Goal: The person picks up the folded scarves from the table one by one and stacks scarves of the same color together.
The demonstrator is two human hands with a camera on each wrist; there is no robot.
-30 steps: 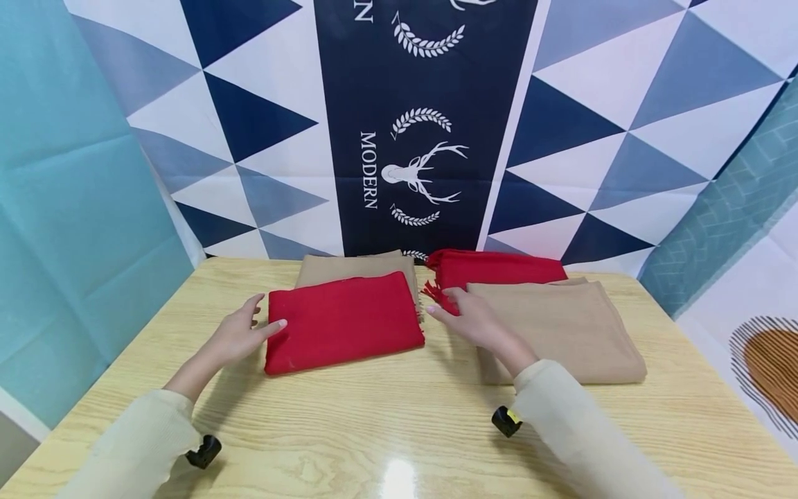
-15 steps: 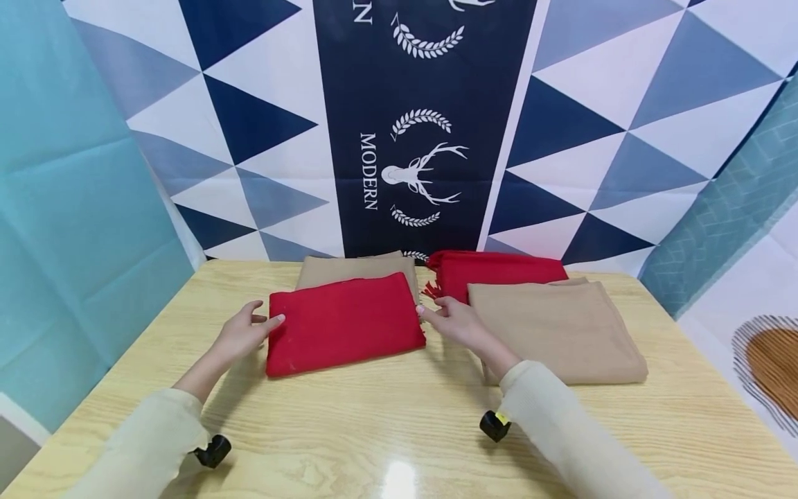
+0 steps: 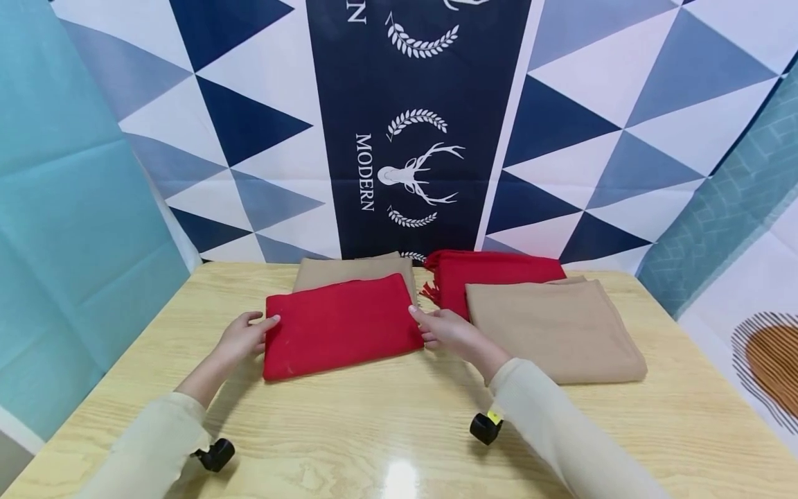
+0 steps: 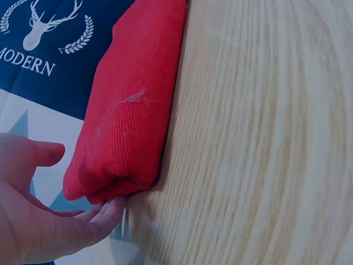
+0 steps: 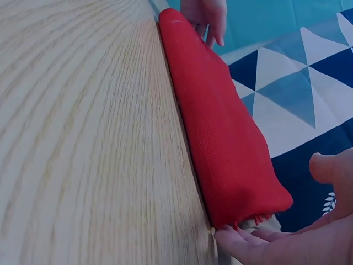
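1. The left grip is at the left end of a folded red cloth, thumb raised wide of the fingers; in the left wrist view the fingers touch the lower edge of that end.
2. The right grip is at the opposite end, also spread wide, its thumb lifted clear; in the right wrist view its fingers touch the bottom edge, beside a short red fringe.
3. The folded red cloth thus lies between the two grips, on the pale wooden counter.
4. Beyond both grips, partly covered by that cloth, lies a beige cloth.
5. Just past the right grip is a second red cloth, with tassels towards its left side.
6. To the right of the right grip, overlapping the second red cloth, lies a larger-looking beige fold.
7. Farther off, past everything on the counter, hangs a patterned backdrop of triangles and a deer head.
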